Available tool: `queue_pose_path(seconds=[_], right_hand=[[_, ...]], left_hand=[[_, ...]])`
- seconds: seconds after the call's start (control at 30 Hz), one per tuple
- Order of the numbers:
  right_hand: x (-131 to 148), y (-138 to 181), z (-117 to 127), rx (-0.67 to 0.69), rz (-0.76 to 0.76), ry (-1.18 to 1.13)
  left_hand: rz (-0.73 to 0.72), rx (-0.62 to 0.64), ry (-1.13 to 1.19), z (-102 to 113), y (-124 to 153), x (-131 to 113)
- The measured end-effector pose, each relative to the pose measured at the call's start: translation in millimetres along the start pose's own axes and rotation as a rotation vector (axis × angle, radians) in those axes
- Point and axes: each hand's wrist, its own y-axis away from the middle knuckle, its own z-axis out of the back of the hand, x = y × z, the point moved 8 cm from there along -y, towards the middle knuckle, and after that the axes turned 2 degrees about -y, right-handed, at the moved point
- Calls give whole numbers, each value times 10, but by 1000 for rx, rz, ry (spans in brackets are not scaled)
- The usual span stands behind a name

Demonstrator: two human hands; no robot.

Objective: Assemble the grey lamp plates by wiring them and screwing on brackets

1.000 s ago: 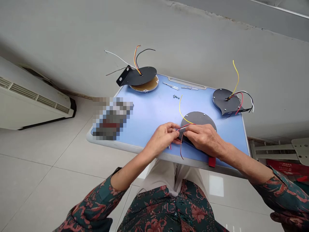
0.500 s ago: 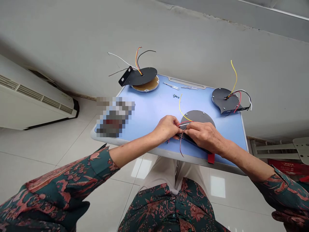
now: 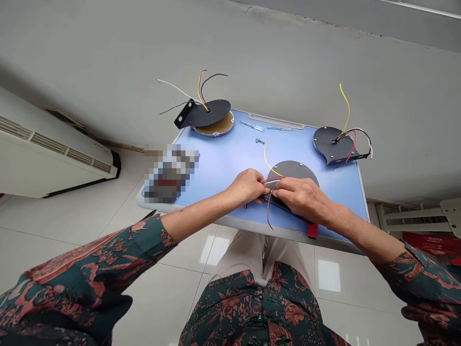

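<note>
On the near part of the table lies a round dark grey plate [image 3: 293, 169] with screws near its rim. A yellow wire [image 3: 265, 156], red and white wires and a brown wire [image 3: 268, 214] come from it. My left hand [image 3: 250, 186] is closed at the plate's left side, its fingertips pinching the ends of the red and white wires. Over the plate's near half, my right hand [image 3: 302, 196] is closed, thumb and forefinger pinched where the brown wire passes. Both sets of fingertips almost meet, and the exact contact is partly hidden. Below my right hand a red and black piece [image 3: 312, 230] sticks out.
A second wired plate [image 3: 212, 111] rests tilted on a round base at the back left. Another wired unit [image 3: 329, 144] sits at the right edge. Two clear screwdrivers [image 3: 252, 126] and several small screws [image 3: 260, 141] lie at the back. A blurred-out item [image 3: 171, 175] is at left.
The view has shifted slightly. Both hands stay at the wires in nearly the same pose, with only small finger movement.
</note>
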Motion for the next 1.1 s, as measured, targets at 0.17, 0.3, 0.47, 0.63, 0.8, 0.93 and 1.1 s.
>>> queue_pose_path(seconds=[0.17, 0.3, 0.47, 0.63, 0.8, 0.93, 1.1], right_hand=[[-18, 4, -24, 15, -14, -13], [-25, -7, -24, 20, -21, -29], [-35, -8, -10, -14, -35, -40], [-32, 0, -10, -4, -33, -51], [-38, 2, -10, 5, -36, -38], [-45, 4, 2, -9, -51, -20], [-52, 6, -9, -4, -63, -28]], left_hand=[[-91, -114, -90, 76, 21, -46], [-49, -117, 4, 84, -79, 18], [-45, -138, 85, 120, -162, -41], [-28, -20, 75, 18, -178, -70], [-123, -84, -90, 94, -171, -157], [-207, -106, -136, 125, -137, -226], [-188, -158, -3, 95, -131, -77]])
